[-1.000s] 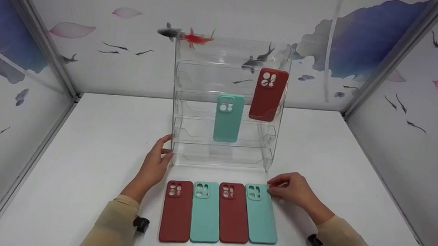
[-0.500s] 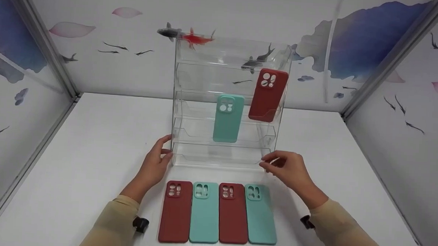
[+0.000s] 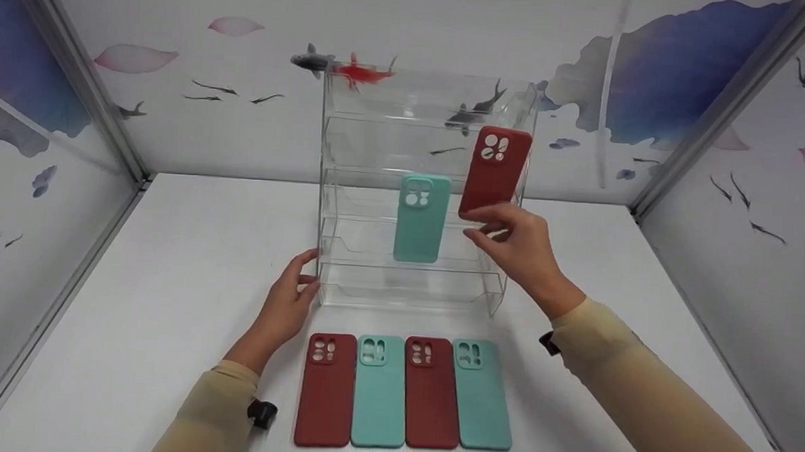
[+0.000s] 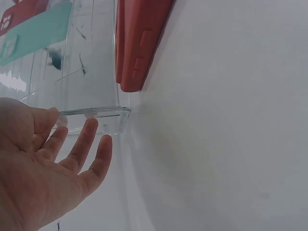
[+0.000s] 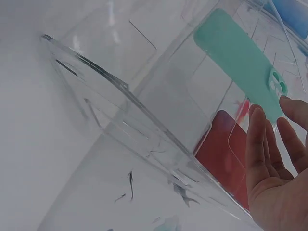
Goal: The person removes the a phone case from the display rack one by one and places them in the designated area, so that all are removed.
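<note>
A clear acrylic rack (image 3: 407, 280) with several tiers stands on the table. On its upper right sits a red phone case (image 3: 497, 165); lower, near the middle, leans a turquoise phone case (image 3: 419, 220). My right hand (image 3: 521, 241) is raised in front of the rack, overlapping the red case's lower end, thumb and fingers apart with nothing between them. In the right wrist view its fingers (image 5: 257, 137) are extended, near both cases. My left hand (image 3: 290, 299) is at the rack's left side, its spread fingers (image 4: 101, 161) at the clear side edge.
In front of the rack, a row on the white table (image 3: 189, 298) holds a red case (image 3: 325, 399), a turquoise case (image 3: 379, 405), another red case (image 3: 430, 407) and another turquoise case (image 3: 486, 406). Printed walls (image 3: 230, 137) enclose the back and sides.
My right hand has risen from beside the rightmost turquoise case, past the rack's lower right corner, to the red case on the rack. The left hand and all the cases stay put.
</note>
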{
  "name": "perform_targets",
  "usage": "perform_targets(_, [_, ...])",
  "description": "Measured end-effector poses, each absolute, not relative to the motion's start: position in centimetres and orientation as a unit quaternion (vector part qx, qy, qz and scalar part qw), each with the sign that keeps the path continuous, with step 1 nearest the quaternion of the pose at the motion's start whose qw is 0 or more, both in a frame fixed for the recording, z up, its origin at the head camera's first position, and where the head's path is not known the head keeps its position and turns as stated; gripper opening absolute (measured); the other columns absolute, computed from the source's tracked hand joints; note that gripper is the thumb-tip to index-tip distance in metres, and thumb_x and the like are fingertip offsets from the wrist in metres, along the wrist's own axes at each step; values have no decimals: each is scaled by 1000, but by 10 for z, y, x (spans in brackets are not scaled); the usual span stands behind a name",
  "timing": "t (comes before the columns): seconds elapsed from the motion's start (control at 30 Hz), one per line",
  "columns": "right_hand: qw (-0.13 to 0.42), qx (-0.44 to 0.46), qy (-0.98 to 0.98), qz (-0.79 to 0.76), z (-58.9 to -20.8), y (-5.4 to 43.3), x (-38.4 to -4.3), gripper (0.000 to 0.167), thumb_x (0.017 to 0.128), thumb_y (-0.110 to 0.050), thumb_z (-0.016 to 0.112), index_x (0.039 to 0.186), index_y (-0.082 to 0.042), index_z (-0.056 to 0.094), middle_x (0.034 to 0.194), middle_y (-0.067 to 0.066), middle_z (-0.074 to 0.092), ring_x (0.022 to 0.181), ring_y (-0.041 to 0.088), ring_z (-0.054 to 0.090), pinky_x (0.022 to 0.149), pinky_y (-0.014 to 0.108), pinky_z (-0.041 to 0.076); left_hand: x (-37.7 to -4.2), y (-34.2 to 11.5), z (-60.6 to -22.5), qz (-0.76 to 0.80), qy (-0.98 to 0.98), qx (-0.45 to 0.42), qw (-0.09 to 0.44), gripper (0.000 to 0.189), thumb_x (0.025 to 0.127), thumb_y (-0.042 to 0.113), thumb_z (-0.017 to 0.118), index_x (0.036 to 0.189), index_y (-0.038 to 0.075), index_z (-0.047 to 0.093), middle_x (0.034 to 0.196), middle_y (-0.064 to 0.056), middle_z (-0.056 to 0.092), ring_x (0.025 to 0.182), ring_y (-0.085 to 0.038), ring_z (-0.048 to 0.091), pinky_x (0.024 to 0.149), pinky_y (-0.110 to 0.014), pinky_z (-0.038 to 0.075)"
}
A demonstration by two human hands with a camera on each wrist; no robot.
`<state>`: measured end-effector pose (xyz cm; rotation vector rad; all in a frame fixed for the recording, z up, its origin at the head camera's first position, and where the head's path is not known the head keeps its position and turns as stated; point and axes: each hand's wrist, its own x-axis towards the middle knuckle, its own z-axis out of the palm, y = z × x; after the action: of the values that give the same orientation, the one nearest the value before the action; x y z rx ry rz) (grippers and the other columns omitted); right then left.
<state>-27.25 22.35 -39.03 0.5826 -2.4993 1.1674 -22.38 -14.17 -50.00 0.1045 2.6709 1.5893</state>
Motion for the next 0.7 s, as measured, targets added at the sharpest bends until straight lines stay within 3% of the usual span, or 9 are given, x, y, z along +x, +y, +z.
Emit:
perform_targets(0.3, [150, 202, -879, 406, -361, 201, -304, 33, 94, -21, 79, 125, -12, 72, 107, 6, 76, 89, 19, 76, 83, 39, 65, -220, -141, -502, 512, 858, 30, 24, 57, 110, 14, 49, 161, 22, 28, 164, -7, 38, 137, -30, 54, 110, -51, 51])
perform_targets(0.47, [131, 193, -880, 413, -356, 190, -317, 32, 94, -22, 78, 125, -17, 74, 110, 5, 76, 89, 20, 75, 75, 38, 66, -221, -141, -500, 514, 857, 30, 18, 56, 110, 14, 49, 161, 22, 28, 164, -6, 38, 137, -30, 55, 110, -52, 51])
perform_targets(0.7, [133, 202, -879, 410, -362, 186, -321, 27, 96, -20, 77, 123, -19, 76, 111, 3, 77, 89, 19, 75, 76, 35, 66, -222, -141, -498, 517, 855, 29, 20, 56, 110, 14, 49, 161, 23, 28, 165, -6, 37, 137, -29, 54, 111, -51, 50])
